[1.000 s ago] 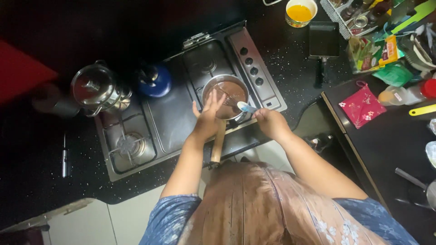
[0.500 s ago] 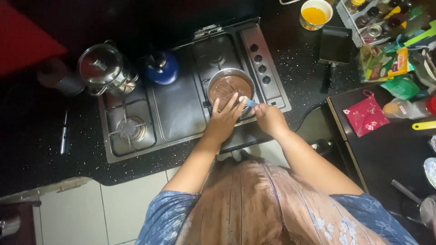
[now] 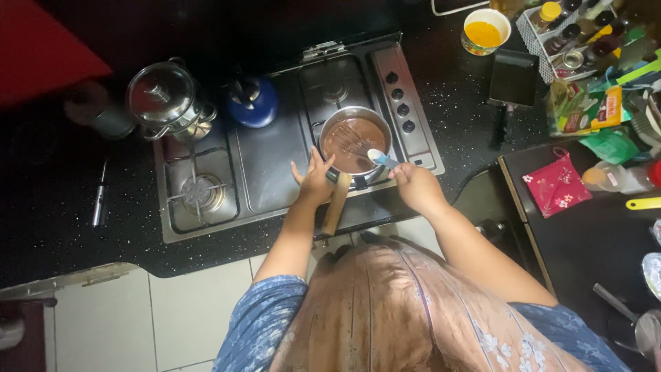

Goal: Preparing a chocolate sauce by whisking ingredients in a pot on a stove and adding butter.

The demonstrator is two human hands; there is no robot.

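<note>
A steel saucepan (image 3: 329,129) of brown liquid sits on the front right burner of the gas stove (image 3: 265,172), with a whisk lying in it. My left hand (image 3: 314,182) rests against the pan's near rim, fingers spread, just above its wooden handle (image 3: 337,204). My right hand (image 3: 415,186) holds a small light-blue spoon (image 3: 380,158) whose bowl is at the pan's right edge.
A lidded steel pot (image 3: 162,96) and a blue kettle (image 3: 253,102) stand at the stove's back left. A cup of yellow liquid (image 3: 485,31), a black phone-like slab (image 3: 513,77), a spice rack (image 3: 571,41) and a red pouch (image 3: 556,184) lie to the right on the dark counter.
The view has shifted slightly. My right hand still keeps the spoon at the pan's edge, and my left hand stays at the rim by the handle.
</note>
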